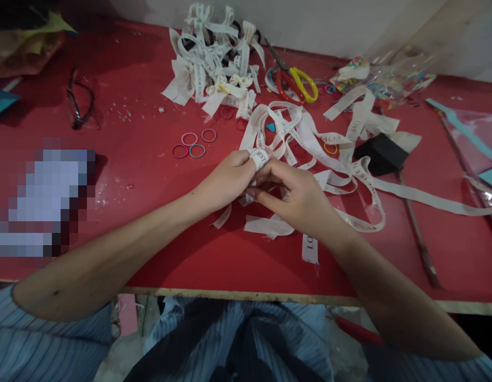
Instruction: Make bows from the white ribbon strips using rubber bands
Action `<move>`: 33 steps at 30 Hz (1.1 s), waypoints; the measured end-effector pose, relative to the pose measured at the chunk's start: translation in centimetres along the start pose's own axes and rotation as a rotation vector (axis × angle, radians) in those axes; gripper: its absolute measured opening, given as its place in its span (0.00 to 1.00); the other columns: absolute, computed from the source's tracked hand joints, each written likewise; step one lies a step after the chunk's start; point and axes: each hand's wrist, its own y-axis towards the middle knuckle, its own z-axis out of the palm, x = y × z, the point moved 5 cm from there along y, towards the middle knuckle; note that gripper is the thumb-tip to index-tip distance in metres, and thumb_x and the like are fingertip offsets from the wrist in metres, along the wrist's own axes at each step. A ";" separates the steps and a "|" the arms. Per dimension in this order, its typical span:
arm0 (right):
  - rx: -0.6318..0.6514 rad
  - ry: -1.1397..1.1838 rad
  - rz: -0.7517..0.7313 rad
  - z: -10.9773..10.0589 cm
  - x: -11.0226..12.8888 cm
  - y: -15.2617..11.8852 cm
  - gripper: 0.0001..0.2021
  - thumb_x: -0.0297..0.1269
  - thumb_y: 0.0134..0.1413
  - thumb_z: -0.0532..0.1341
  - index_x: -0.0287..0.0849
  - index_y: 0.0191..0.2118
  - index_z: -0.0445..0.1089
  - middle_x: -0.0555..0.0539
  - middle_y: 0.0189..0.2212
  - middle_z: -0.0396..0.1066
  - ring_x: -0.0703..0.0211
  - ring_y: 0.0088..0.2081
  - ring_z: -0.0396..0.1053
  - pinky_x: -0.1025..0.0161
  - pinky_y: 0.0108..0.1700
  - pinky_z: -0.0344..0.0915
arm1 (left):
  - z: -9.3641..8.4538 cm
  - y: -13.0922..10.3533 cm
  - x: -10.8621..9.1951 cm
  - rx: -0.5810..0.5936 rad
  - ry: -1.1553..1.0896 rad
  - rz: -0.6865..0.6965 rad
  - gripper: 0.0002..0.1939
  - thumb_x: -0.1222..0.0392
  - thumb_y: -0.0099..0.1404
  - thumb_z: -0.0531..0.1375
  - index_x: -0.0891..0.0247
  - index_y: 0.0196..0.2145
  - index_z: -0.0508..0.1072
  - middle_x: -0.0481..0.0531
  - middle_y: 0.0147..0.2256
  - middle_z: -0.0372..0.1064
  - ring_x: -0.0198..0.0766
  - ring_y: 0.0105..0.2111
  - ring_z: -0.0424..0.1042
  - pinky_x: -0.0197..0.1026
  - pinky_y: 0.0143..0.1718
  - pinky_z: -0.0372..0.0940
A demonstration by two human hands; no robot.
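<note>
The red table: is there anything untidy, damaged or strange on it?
The ribbon lies in loose, overlapping loops, and the cut piece near the front edge has stray threads at its end. White bits litter the table right of the glasses.

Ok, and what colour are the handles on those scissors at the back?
The scissors have one red handle and one yellow, best seen in the head view.
</note>
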 end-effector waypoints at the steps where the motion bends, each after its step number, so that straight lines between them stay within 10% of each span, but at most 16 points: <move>1: 0.003 0.004 0.006 0.0 0.0 0.0 0.06 0.24 0.51 0.61 0.42 0.34 0.65 0.53 0.31 0.72 0.63 0.32 0.70 0.66 0.35 0.65 | 0.0 0.0 0.1 0.002 -0.001 -0.005 0.17 0.59 0.67 0.51 0.62 0.21 0.56 0.44 0.21 0.51 0.30 0.21 0.52 0.34 0.22 0.52; 33: 0.010 0.054 0.029 0.1 0.0 0.0 0.05 0.27 0.53 0.61 0.43 0.33 0.65 0.53 0.30 0.70 0.62 0.32 0.70 0.65 0.35 0.67 | -0.1 0.0 -0.2 -0.029 0.028 0.022 0.18 0.60 0.68 0.49 0.63 0.20 0.57 0.43 0.21 0.50 0.29 0.21 0.51 0.34 0.23 0.50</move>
